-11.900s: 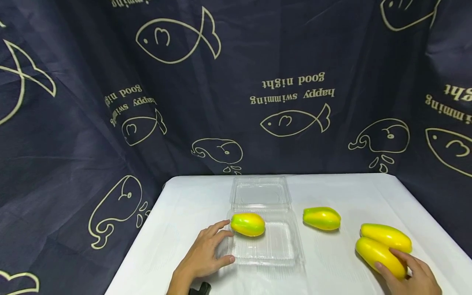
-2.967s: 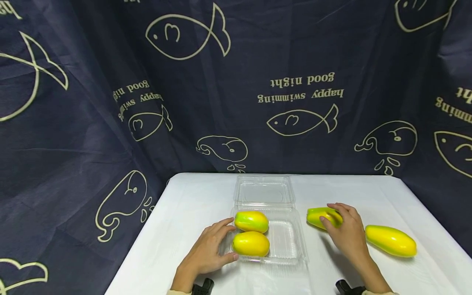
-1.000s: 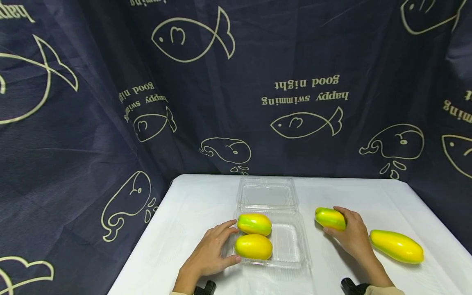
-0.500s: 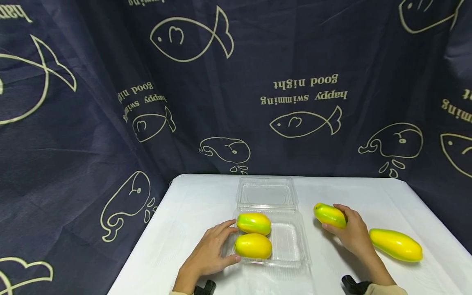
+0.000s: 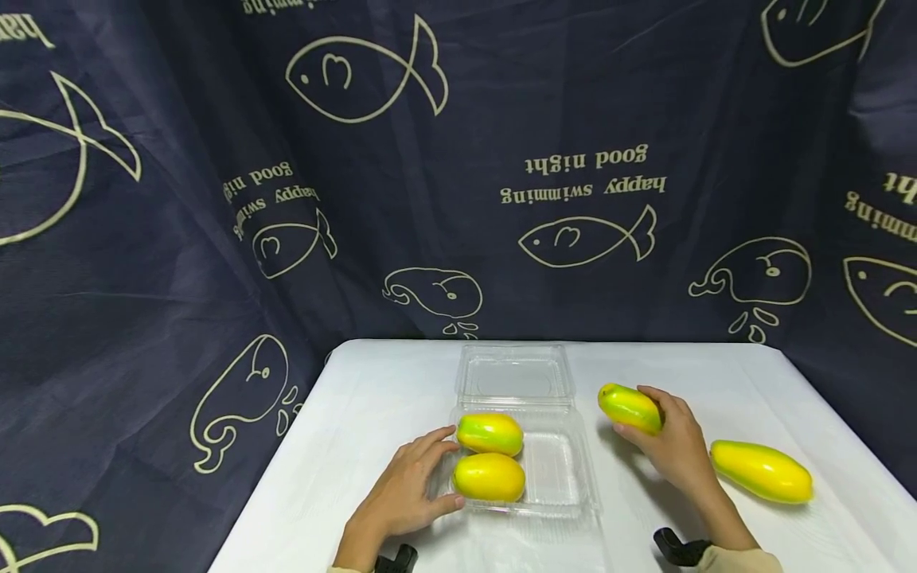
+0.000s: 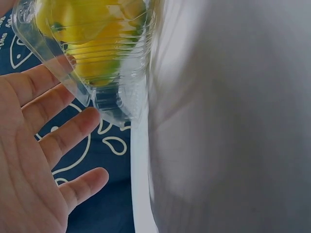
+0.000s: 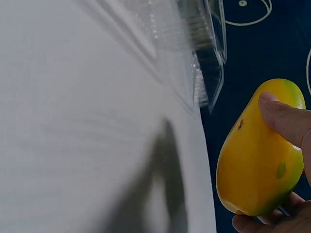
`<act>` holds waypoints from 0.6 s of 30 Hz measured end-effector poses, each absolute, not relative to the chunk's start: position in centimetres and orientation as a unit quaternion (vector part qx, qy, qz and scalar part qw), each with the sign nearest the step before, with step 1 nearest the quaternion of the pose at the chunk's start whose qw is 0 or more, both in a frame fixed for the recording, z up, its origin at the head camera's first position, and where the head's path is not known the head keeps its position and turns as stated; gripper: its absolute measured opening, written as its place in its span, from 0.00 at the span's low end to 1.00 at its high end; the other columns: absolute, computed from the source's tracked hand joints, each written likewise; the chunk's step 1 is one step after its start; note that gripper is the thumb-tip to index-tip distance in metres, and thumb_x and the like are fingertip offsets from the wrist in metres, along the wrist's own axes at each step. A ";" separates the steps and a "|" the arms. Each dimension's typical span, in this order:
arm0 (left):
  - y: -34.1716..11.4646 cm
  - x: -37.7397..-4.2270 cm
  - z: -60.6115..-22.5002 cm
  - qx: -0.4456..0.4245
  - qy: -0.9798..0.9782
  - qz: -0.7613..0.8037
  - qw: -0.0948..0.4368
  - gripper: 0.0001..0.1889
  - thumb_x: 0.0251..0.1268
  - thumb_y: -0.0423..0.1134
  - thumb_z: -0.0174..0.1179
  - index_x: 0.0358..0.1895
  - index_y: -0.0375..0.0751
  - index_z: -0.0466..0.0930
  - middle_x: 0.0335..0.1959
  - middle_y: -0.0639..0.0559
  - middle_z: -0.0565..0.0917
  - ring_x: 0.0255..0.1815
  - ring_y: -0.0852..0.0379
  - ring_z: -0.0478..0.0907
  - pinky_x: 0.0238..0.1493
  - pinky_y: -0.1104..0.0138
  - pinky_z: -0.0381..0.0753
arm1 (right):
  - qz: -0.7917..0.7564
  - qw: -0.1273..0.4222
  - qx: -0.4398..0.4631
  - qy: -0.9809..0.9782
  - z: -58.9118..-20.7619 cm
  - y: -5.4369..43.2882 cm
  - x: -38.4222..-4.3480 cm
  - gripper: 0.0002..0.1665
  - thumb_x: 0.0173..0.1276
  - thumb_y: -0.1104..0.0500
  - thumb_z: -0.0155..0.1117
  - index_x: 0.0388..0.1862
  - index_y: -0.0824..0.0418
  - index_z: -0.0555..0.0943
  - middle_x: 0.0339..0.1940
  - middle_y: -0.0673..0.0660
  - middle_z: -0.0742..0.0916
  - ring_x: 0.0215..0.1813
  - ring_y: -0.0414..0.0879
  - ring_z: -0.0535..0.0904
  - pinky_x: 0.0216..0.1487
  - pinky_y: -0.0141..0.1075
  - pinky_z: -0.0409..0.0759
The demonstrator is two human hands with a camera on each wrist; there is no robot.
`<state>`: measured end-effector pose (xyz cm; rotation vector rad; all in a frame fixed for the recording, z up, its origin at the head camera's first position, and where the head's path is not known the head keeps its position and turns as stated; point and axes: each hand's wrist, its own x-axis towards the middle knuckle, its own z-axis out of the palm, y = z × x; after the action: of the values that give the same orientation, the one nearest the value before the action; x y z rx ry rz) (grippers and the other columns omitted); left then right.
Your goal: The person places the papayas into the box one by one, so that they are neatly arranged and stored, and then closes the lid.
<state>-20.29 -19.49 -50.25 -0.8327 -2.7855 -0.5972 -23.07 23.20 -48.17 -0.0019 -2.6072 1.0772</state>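
My right hand (image 5: 677, 438) grips a yellow-green papaya (image 5: 630, 407) by its right end, thumb on the near side and fingers on the far side. In the right wrist view this papaya (image 7: 260, 150) hangs above the table's surface. My left hand (image 5: 408, 485) rests with spread, relaxed fingers at the left edge of a clear plastic clamshell box (image 5: 555, 469), fingertips right at its wall (image 6: 77, 90). Inside the box's left half lie two papayas, a yellow-green one (image 5: 490, 434) behind and a yellower one (image 5: 489, 477) in front. The box's lid (image 5: 514, 374) is folded back.
Another yellow papaya (image 5: 762, 471) lies on the white-covered table (image 5: 387, 390), right of my right forearm. A dark cloth (image 5: 458, 159) with fish and whale drawings hangs behind and beside the table. Black straps (image 5: 680, 549) circle both wrists.
My right hand took hold of the papaya right of the box and raised it, now slightly left. Earlier, the yellower papaya moved from the right into the box. The left hand stays put.
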 end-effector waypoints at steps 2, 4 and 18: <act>-19.6 -20.3 -50.2 -0.280 -0.935 -0.201 0.088 0.36 0.57 0.68 0.62 0.67 0.56 0.72 0.77 0.59 0.64 0.74 0.56 0.67 0.69 0.49 0.69 | 0.378 0.166 0.003 -0.911 -48.0 22.8 -23.2 0.50 0.56 0.43 0.78 0.71 0.63 0.69 0.64 0.73 0.74 0.60 0.67 0.72 0.54 0.59 0.70; -19.7 -20.3 -50.1 -0.280 -0.935 -0.200 0.090 0.36 0.57 0.68 0.62 0.67 0.56 0.72 0.77 0.59 0.64 0.74 0.56 0.67 0.69 0.49 0.70 | 0.377 0.173 0.007 -0.910 -47.9 22.4 -23.3 0.49 0.56 0.44 0.79 0.71 0.63 0.70 0.64 0.72 0.74 0.59 0.66 0.73 0.53 0.58 0.70; -19.5 -20.3 -50.2 -0.284 -0.930 -0.213 0.092 0.37 0.58 0.70 0.60 0.67 0.55 0.73 0.77 0.58 0.65 0.74 0.55 0.67 0.69 0.48 0.70 | 0.398 0.208 0.039 -0.893 -43.7 19.2 -22.0 0.47 0.53 0.45 0.81 0.69 0.58 0.73 0.62 0.65 0.78 0.60 0.60 0.75 0.55 0.54 0.73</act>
<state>-20.34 -19.54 -50.23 -0.8446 -2.7634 -0.6336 -21.99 19.16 -43.73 0.1082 -2.4843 1.1088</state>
